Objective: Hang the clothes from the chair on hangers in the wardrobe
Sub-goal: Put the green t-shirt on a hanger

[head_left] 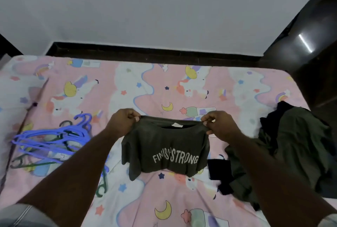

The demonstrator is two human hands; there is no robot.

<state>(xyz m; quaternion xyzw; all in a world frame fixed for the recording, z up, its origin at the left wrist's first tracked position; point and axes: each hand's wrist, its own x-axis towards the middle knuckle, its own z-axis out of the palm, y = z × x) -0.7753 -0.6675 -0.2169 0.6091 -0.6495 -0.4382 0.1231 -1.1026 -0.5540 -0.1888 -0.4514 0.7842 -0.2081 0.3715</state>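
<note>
Two hands hold one dark grey T-shirt [165, 151] at centre frame, above the bed [182, 80]. Left hand [122, 123] pinches the left shoulder seam, fingers clamped on cloth; right hand [219, 124] pinches the right shoulder seam likewise. Collar stretched taut between them, white label showing; print reads "FINISH STRONG". The hem hangs down to the sheet — contact cannot be told.

Open sheet lies beyond the shirt toward the upper centre, up to the dark bed frame [145, 51] and the pale wall [145, 7]. Left of the shirt: a heap of purple hangers [49, 135] with a few green ones — near the left forearm. Right: a pile of dark clothes [291, 144] at the bed's right edge, beside a dark wardrobe panel [310, 44].
</note>
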